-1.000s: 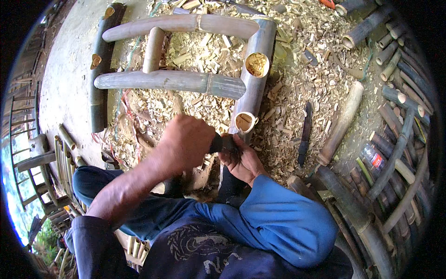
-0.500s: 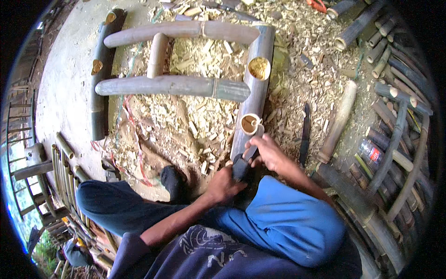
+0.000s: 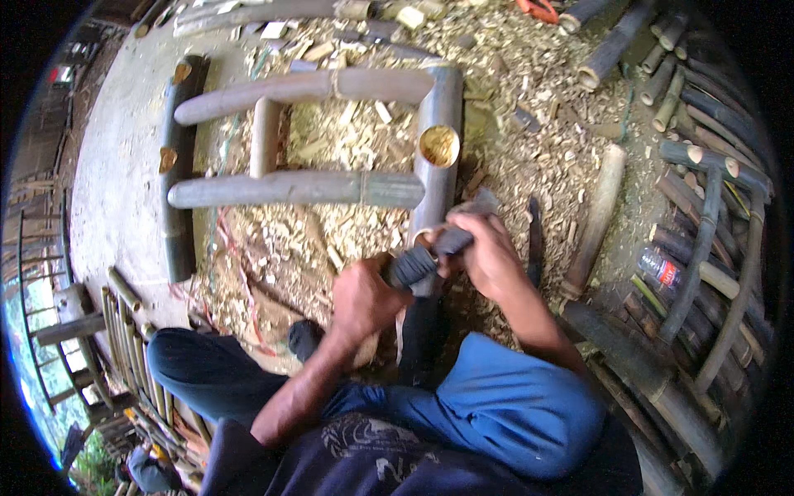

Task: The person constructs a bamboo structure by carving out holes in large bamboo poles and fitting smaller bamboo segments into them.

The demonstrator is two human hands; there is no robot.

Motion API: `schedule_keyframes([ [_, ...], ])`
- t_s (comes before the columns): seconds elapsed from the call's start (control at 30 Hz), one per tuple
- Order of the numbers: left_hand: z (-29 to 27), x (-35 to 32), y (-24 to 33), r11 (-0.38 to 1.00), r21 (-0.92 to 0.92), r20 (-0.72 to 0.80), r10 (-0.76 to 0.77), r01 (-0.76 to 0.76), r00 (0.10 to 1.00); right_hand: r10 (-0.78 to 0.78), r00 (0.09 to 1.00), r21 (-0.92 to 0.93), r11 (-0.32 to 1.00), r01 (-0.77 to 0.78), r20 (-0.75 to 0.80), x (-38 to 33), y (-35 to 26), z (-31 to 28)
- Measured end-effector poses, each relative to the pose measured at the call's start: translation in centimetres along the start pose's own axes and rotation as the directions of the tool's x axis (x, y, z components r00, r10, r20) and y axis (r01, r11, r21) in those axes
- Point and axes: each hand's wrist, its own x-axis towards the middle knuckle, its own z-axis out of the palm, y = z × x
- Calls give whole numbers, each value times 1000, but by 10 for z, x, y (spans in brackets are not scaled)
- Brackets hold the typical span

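While we look down over our knees, our left hand (image 3: pixel 360 299) is closed around the dark handle of a cutting tool (image 3: pixel 422 260), and our right hand (image 3: pixel 490 258) is wrapped over the same tool further up, near the blade end. So the tool runs slantwise between both fists, clamped at each end, lying right against the cut end of the upright bamboo pole (image 3: pixel 438 165) of a bamboo frame (image 3: pixel 298 188) (a ladder-like piece with crossbars) that lies flat on the ground ahead of us. Wood shavings (image 3: pixel 331 240) cover the ground under and around the frame. Just right of our right hand lies a dark long blade (image 3: pixel 535 240), and beyond it a loose bamboo piece (image 3: pixel 597 217).
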Motion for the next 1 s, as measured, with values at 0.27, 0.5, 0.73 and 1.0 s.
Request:
schedule_keyframes([
  [0.27, 42, -43, -50, 990, -83, 116, -104, 114, 988, 355, 935, -12, 935, -355, -12, -26, 61, -17],
  [0.5, 40, -32, -90, 864, -340, 245, -299, 370, 922, 485, 872, -118, 863, -490, -71, 12, 82, 15],
  [0.73, -42, 0, -18, 926, 376, -13, 20, -14, 1000, 357, 930, 375, 852, -364, 92, 0, 72, 9],
  [1.0, 29, -39, -70, 905, -325, 137, -241, 273, 961, 480, 877, -63, 876, -479, 15, 13, 80, 10],
])
